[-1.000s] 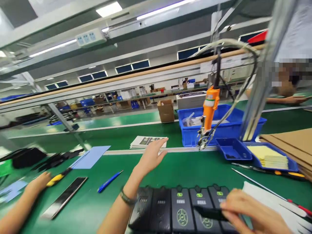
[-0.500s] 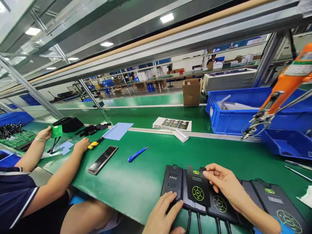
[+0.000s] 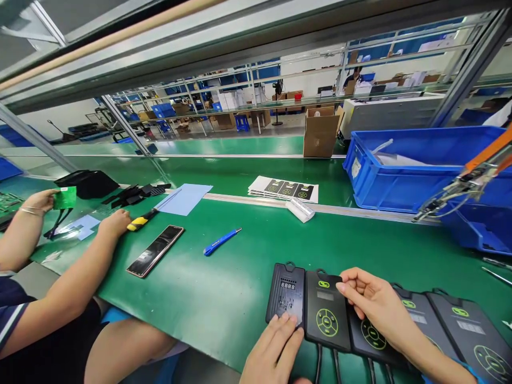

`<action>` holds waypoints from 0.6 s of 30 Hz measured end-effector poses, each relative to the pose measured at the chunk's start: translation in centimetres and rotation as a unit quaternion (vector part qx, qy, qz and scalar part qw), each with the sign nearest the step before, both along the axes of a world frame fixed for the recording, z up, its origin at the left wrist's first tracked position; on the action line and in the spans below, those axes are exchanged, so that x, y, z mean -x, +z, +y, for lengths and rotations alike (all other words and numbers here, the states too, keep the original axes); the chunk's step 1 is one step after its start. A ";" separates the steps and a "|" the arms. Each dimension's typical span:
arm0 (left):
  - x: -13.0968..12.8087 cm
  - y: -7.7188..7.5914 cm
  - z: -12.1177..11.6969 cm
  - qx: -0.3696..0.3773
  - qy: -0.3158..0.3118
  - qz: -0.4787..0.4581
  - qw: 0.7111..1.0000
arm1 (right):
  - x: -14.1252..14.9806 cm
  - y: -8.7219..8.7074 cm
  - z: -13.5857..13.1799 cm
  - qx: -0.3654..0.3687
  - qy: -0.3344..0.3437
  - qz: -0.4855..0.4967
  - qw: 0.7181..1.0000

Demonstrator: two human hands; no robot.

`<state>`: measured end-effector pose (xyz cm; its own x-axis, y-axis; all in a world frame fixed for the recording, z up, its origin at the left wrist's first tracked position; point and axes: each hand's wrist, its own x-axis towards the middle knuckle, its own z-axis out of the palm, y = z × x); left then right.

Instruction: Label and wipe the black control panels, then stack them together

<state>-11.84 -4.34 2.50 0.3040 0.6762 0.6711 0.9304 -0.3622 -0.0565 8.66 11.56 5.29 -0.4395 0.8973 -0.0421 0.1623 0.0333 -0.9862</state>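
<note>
Black overlay [image 3: 327,312], printed with a yellow-green logo and a round pattern of key marks, lies over the second controller [image 3: 321,271] from the left, in a row of black units side by side on a green table [image 3: 224,298]; the right hand [image 3: 370,298] pinches its upper right corner between thumb and fingertips, the wrist crossing above the units further right; the left hand [image 3: 274,346] grasps nothing, its fingers loosely extended and resting on the lower end of the leftmost controller [image 3: 286,290], whose bare face shows a four-digit display; black cables [image 3: 319,362] run from the lower edges of the row toward the viewer; beyond the hands, a blue pen-shaped tool [image 3: 221,242] lies on the table, with a phone [image 3: 156,250] to its left; farther back, a clear roll [image 3: 300,210] touches a stack of printed sheets [image 3: 280,188]; a large blue bin [image 3: 404,181] stands at the right, an orange tool [image 3: 490,146] hanging in front of it; at the left, a co-worker [image 3: 80,277] holds up a green circuit board [image 3: 66,197], their other arm reaching beside a yellow-handled tool [image 3: 138,223]
</note>
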 end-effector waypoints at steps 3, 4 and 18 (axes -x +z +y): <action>0.0 0.2 0.1 0.002 0.004 0.010 1.000 | 0.1 0.1 -0.1 -0.003 0.003 -0.005 1.000; 0.0 0.2 0.1 0.004 0.006 0.015 1.000 | 0.1 0.2 -0.1 -0.003 0.004 -0.006 1.000; -0.5 0.3 0.0 0.008 0.024 0.058 0.998 | 0.5 0.2 0.1 -0.009 -0.003 -0.037 0.999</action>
<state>-11.32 -4.36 2.80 0.3462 0.7027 0.6216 0.9342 -0.3190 -0.1597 8.15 11.68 5.52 -0.4311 0.9004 -0.0583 0.2348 0.0496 -0.9708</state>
